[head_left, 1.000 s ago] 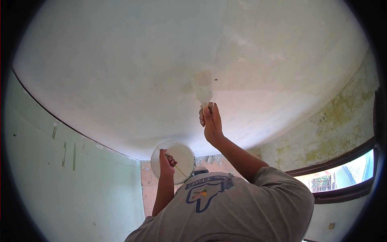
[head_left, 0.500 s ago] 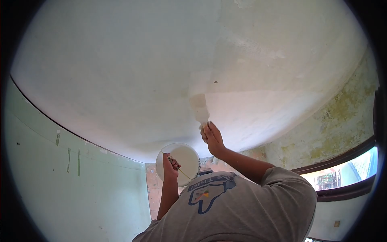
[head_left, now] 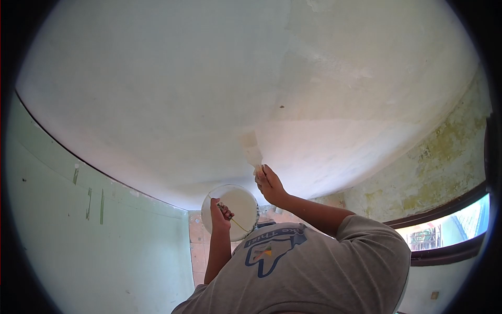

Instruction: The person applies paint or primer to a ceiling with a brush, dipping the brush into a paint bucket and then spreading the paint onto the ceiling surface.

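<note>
My right hand is closed round the handle of a wide, pale paintbrush. Its bristles point up and lie against, or very close to, the pale wall. Lower down and to the left, my left hand grips the thin wire handle of a round bucket. Whitish paint shows inside the bucket, which hangs just in front of my chest. Most of the brush handle is hidden by my fingers.
A light green wall with scrapes stands on the left. To the right are a stained, yellowish wall and a dark-framed window. Reddish floor tiles show below the bucket. A small dark mark sits on the wall above the brush.
My right hand and the paintbrush have moved down and slightly left along the wall. My left hand and the bucket are nearly where they were.
</note>
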`<state>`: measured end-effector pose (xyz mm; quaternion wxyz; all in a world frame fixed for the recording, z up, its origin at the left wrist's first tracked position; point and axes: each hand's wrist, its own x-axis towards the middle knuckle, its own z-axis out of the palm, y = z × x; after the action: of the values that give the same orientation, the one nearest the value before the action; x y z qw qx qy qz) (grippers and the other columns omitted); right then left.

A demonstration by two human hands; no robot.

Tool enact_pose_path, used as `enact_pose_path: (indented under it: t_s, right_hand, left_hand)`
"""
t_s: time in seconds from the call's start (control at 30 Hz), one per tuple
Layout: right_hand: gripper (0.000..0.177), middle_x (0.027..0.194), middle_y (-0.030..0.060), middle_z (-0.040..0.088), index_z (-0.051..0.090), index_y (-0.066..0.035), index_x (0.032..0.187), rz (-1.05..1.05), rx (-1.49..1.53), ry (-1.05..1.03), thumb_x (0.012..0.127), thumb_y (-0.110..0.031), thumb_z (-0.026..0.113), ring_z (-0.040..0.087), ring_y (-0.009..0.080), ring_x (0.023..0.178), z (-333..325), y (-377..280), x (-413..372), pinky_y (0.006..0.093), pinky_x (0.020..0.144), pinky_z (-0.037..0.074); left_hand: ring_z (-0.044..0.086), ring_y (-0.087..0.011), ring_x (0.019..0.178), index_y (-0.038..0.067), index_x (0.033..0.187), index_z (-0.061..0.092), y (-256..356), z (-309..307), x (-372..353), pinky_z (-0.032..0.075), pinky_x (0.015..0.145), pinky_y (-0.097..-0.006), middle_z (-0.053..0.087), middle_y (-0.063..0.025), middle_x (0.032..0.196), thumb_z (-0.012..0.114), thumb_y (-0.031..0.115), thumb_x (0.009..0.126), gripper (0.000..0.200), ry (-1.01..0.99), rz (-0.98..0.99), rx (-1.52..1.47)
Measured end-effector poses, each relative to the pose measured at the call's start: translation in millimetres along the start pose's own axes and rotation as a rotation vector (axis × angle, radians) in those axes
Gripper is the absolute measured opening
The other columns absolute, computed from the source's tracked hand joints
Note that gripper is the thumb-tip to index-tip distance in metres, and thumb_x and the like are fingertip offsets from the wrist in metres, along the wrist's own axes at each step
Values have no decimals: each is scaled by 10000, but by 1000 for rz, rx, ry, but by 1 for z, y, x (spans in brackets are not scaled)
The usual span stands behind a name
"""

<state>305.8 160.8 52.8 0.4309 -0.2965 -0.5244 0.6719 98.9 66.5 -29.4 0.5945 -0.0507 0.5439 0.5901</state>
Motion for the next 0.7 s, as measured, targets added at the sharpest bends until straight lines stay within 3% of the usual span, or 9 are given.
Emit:
enact_pose_path:
  t_s: [0.07,0.1,0.17,0.27,0.4,0.5,0.7]
  right_hand:
    - [219,754,-32,373,385,-75,1000,-246,-304,-22,1121,-254,350,320,56,601,5,-8,-3,225,534,315]
    - [219,754,-32,373,385,-75,1000,-241,-301,-25,1121,-254,350,320,56,601,9,-20,1,225,534,315]
    - [241,764,45,468,407,-18,1001,-330,-308,4,1109,-231,378,418,121,642,18,-49,25,316,583,396]
    - [236,766,-9,400,361,-48,978,-333,-426,43,1116,-239,365,346,68,638,23,-57,53,253,561,348]
    - [217,771,3,417,387,-41,989,-340,-475,142,1114,-217,367,363,77,649,15,-12,47,260,573,367]
    - [198,769,10,418,416,-28,1013,-192,-426,161,1109,-196,375,369,89,651,11,18,20,264,582,376]
    - [212,768,30,457,404,-31,985,-355,-455,-4,1108,-200,368,404,118,666,41,-27,23,297,621,403]
  left_hand:
    - [327,-131,400,197,662,372,-2,-1,0,406,505,-350,306,40,499,612,396,822,350,4,-11,-6]
    - [327,-131,400,197,662,372,-1,-2,-1,406,505,-350,306,40,499,612,396,822,350,10,-13,-8]
    - [322,-131,400,196,669,376,-1,0,-3,407,505,-349,300,41,501,616,391,823,346,-4,-30,1]
    - [316,-132,401,195,673,377,-3,1,-4,406,506,-348,296,40,502,616,388,827,343,-9,-37,18]
    - [316,-133,400,194,672,376,-5,-2,-2,403,505,-346,297,39,502,613,391,830,346,-10,-45,19]
    - [333,-142,411,192,665,402,-7,-7,-6,371,522,-348,313,36,495,625,429,820,360,5,-22,12]
    - [317,-132,403,195,671,372,-9,-6,-8,400,509,-351,293,41,501,615,383,828,345,-19,-46,41]
